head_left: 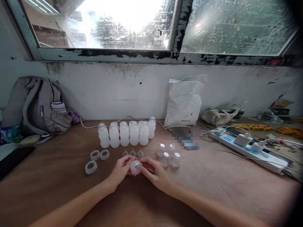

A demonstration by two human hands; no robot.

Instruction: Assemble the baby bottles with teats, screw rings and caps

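- Head view: the left hand (pixel 123 168) and right hand (pixel 155 171) pinch a clear ring (pixel 136 167) by its sides, between them.
- Three loose rings (pixel 91 171) lie left of the left hand.
- Just beyond the hands: three teats (pixel 133 153).
- Farther beyond: bottles (pixel 124 135), upright.
- Beyond the right hand, rightward: clear covers (pixel 164 161).
- All these rest on the table (pixel 213 189).

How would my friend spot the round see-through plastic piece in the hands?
On the brown tabletop, find the frosted white plastic bottles. In front, the left hand and right hand hold the round see-through plastic piece. Unlike the pale plastic rings lying left of it, it's held.
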